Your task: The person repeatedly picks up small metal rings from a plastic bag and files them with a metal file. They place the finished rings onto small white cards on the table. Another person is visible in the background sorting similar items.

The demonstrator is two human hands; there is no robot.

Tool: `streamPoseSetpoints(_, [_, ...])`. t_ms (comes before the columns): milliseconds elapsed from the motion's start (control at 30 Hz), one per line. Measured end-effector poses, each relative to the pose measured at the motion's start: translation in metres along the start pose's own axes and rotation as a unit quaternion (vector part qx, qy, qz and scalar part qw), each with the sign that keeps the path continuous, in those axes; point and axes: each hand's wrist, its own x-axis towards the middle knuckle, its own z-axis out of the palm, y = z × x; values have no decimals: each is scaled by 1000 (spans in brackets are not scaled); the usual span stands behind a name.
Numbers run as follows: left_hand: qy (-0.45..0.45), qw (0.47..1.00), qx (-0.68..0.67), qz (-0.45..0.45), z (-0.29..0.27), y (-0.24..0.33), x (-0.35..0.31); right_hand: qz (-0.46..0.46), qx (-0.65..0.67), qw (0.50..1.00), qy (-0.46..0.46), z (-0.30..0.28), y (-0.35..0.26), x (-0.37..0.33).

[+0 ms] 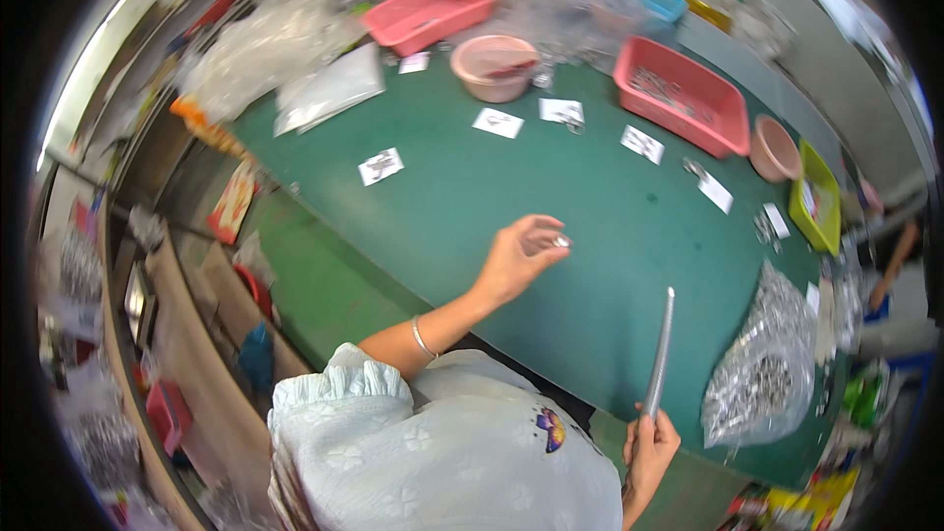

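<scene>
My left hand (519,261) is over the green table, thumb and forefinger pinched on a small shiny metal ring (561,242). A bangle circles that wrist. My right hand (649,447), at the table's near edge, is closed round the thick lower end of a grey ring mandrel (662,349). The mandrel stands tilted up, its thin tip pointing away from me, well to the right of the ring and apart from it. Fine markings on the mandrel are too blurred to make out.
Paper cards (382,166) with small metal pieces lie across the green table (442,197). Pink trays (678,128), a round pink bowl (494,88) and a lime basket (818,226) line its far side. A clear bag of metal parts (762,374) sits at the right.
</scene>
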Motion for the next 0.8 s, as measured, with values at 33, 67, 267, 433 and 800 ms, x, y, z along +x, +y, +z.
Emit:
streamPoseSetpoints(33, [68, 987, 127, 70, -29, -5, 4, 6, -2, 1000, -2, 0, 4, 2])
streamPoseSetpoints(67, [131, 950, 252, 132, -58, -5, 7, 13, -4, 1000, 0, 1, 8, 4])
streamPoseSetpoints(267, [365, 759, 501, 198, -199, -9, 13, 16, -31, 999, -20, 14, 12, 19])
streamPoseSetpoints(433, [365, 751, 530, 151, -236, -23, 24, 12, -46, 998, -35, 22, 15, 23])
streamPoseSetpoints(800, [215, 821, 481, 219, -111, -8, 32, 4, 29, 996, 82, 14, 16, 19])
